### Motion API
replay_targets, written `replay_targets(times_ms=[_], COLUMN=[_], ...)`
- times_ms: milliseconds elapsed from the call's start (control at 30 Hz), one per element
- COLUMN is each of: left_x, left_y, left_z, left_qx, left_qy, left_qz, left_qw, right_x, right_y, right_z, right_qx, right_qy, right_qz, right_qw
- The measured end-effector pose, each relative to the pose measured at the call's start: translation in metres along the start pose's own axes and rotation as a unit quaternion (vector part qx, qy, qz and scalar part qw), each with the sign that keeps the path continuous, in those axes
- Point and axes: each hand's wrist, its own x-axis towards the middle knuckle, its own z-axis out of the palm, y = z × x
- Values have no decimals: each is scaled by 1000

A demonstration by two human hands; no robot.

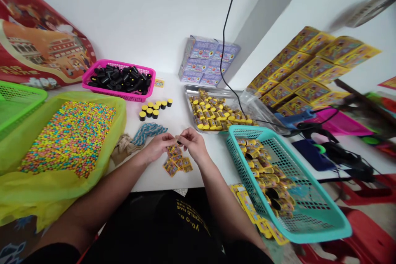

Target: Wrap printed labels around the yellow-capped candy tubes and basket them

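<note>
Over the white table [213, 148], my left hand [159, 146] and my right hand [194, 144] meet with fingers pinched together. Between their fingertips shows a small dark piece [179, 142], mostly covered by the fingers, so its kind is unclear. Just below lie several colourful yellow printed labels [175, 161], spread flat near the table's front edge. Beyond my left hand is a blue-and-white striped cloth [150, 130], beside a beige cloth [126, 146]. Several short black cylinders with yellow tops [155, 113] stand in a group behind the cloths.
On the left are a yellow-lined tub of coloured candies [71, 136], a green basket [23, 95] and a pink basket of black cylinders [119, 97]. Rightward stand a metal tray of wrapped cylinders [194, 117], a turquoise basket [321, 185] and stacked yellow boxes [297, 70]. A black cable [223, 41] hangs down.
</note>
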Motion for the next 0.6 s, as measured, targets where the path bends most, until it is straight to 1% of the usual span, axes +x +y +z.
replay_targets(times_ms=[67,200,333,433,533,600], left_x=[-2,-4,-5,-5,-4,-4], left_y=[1,0,-3,-5,-6,-6], left_z=[2,5,6,5,5,5], left_qx=[-10,-7,-4,-12,-28,-38], left_qy=[-2,-34,-32,-41,-50,-61], left_qz=[1,0,-1,-2,-6,-17], left_qw=[1000,999,999,999,998,997], right_x=[-2,-7,-12,-11,-10,-11], right_y=[3,10,14,16,18,18], right_z=[-3,-5,-1,0,-4,-7], right_qx=[-1,30,53,73,79,77], right_qy=[9,33,77,107,95,80], right_qz=[-12,-15,-25,-31,-33,-49], right_qw=[1000,999,995,991,992,993])
